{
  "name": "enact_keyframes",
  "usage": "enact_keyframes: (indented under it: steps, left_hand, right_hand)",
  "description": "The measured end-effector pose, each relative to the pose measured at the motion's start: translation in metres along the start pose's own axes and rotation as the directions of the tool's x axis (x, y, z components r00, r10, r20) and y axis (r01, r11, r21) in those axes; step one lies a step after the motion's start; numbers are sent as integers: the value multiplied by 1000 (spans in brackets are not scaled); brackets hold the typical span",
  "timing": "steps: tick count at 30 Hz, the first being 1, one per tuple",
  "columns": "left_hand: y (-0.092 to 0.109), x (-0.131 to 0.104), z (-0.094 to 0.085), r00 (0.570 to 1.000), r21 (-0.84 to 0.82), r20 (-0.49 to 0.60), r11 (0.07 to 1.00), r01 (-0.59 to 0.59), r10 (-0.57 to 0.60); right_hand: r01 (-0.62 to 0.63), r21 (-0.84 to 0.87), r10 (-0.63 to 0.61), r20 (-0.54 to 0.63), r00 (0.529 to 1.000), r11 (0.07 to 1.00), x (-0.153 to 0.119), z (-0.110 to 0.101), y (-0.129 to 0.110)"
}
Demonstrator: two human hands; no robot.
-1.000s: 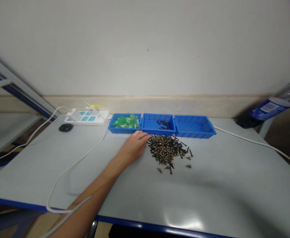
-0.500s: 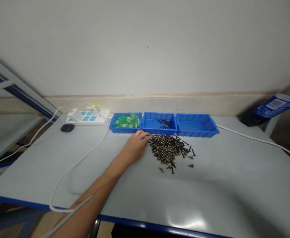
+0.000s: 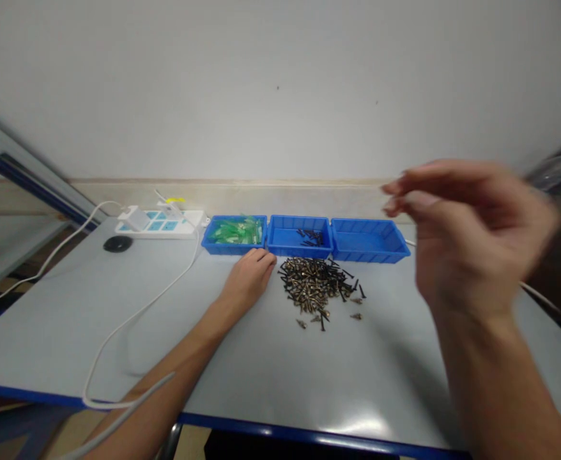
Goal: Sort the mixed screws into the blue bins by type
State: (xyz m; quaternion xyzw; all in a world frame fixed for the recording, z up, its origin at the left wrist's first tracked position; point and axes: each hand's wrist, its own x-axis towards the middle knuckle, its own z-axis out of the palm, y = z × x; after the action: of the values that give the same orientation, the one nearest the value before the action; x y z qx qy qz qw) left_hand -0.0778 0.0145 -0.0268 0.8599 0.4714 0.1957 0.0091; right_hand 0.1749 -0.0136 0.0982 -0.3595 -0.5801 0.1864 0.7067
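Note:
My left hand (image 3: pixel 248 278) rests on the table with its fingers curled, beside the left edge of a pile of dark and brassy screws (image 3: pixel 312 284). Whatever its fingers may hold is hidden. My right hand (image 3: pixel 472 230) is raised at the right, close to the camera and a little blurred. Its thumb and fingers come together in a pinch; I cannot make out anything between them. Behind the pile, the middle blue bin (image 3: pixel 285 243) holds several dark screws (image 3: pixel 312 237). The right blue bin (image 3: pixel 369 246) has nothing visible in it.
Green plastic pieces (image 3: pixel 237 231) fill the left blue bin (image 3: pixel 232 250). A white power strip (image 3: pixel 192 220) with plugs and cables stands at the back left, near a black disc (image 3: pixel 117 244). A white cable (image 3: pixel 131 329) crosses the table. Behind the bins rises the wall (image 3: pixel 261 115).
My right hand has come into view at the right, raised above the table. My left hand's fingers have drawn in from the edge of the pile. The view has shifted slightly.

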Motion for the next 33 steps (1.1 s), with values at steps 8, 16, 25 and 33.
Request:
enact_keyframes:
  steps: [8, 16, 25, 33]
  left_hand:
    - [0, 1, 1, 996, -83, -85, 996, -42, 35]
    - [28, 19, -28, 966, -597, -198, 802, 16, -166]
    - [26, 32, -24, 988, -702, -128, 712, -26, -90]
    - [22, 16, -14, 978, -592, -203, 801, -90, -41]
  right_hand:
    - [-313, -64, 317, 291, 903, 948, -46, 30, 76]
    - [-290, -179, 337, 368, 867, 940, -64, 22, 76]
    - [-593, 69, 519, 411, 750, 802, -67, 26, 83]
    - [-678, 23, 578, 502, 644, 735, -68, 24, 79]
